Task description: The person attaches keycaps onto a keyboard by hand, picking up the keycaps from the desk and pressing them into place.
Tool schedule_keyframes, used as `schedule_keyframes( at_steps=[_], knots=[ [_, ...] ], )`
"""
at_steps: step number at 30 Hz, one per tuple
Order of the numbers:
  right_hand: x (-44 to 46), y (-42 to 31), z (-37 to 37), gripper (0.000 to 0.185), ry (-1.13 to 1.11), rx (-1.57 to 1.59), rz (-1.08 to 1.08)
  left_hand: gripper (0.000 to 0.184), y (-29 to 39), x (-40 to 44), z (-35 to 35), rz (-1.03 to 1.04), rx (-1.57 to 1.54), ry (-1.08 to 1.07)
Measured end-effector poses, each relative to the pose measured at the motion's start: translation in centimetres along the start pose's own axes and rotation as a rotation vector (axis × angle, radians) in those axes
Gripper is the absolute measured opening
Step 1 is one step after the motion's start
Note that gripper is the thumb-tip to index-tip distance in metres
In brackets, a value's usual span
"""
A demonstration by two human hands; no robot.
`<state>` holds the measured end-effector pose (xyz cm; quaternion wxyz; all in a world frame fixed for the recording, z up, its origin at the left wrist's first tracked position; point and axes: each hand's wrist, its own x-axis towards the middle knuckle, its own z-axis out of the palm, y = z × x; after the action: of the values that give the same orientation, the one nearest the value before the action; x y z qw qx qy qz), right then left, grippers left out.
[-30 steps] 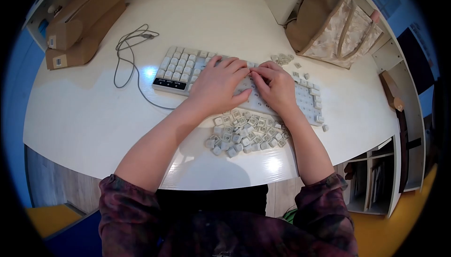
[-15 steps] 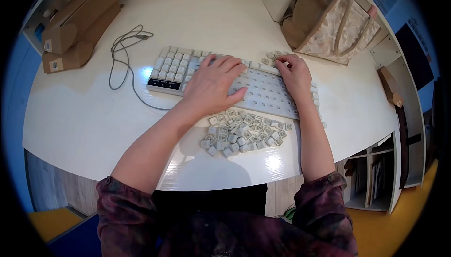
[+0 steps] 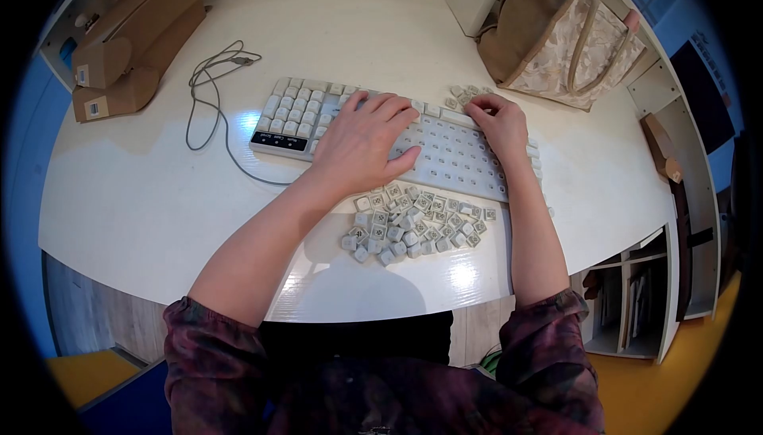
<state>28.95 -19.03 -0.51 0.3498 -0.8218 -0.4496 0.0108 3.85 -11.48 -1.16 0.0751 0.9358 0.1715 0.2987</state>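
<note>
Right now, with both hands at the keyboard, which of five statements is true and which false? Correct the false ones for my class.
1. The left hand lies over the keyboard. True.
2. Every key position has its keycap. False: many positions mid-keyboard are bare.
3. The tote bag stands right of the cardboard packaging. True.
4. The cable's loops lie right of the keyboard. False: the cable loops on its left.
5. Loose keycaps lie between the forearms. True.
</note>
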Motion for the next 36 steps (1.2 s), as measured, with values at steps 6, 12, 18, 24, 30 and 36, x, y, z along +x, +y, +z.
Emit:
schedule_keyframes(
  at_steps=[6, 12, 18, 24, 30, 36],
  knots=[
    [-1.2, -2.5, -0.2, 0.02, 0.001, 0.35, -0.09, 0.046, -0.1, 0.0, -0.2, -0.003, -0.029, -0.009],
    [-3.2, -3.9, 0.1, 0.02, -0.171, 0.423, -0.293, 0.046, 0.0, 0.0, -0.2, 0.005, -0.032, -0.001],
    [-3.4, -3.6, 1.1, 0.021, -0.192, 0.431, -0.384, 0.046, -0.1, 0.0, 0.0, 0.01, -0.023, 0.018],
    [-3.7, -3.9, 0.7, 0.022, -0.184, 0.265, -0.568, 0.046, -0.1, 0.0, 0.0, 0.018, -0.021, 0.019],
    [-3.8, -4.1, 0.1, 0.029, -0.272, 0.291, -0.366, 0.046, -0.2, -0.1, 0.1, 0.016, -0.015, 0.021],
    [-3.8, -3.9, -0.8, 0.033, -0.338, 0.268, -0.33, 0.046, -0.2, 0.0, 0.2, 0.011, -0.005, 0.014]
  ],
)
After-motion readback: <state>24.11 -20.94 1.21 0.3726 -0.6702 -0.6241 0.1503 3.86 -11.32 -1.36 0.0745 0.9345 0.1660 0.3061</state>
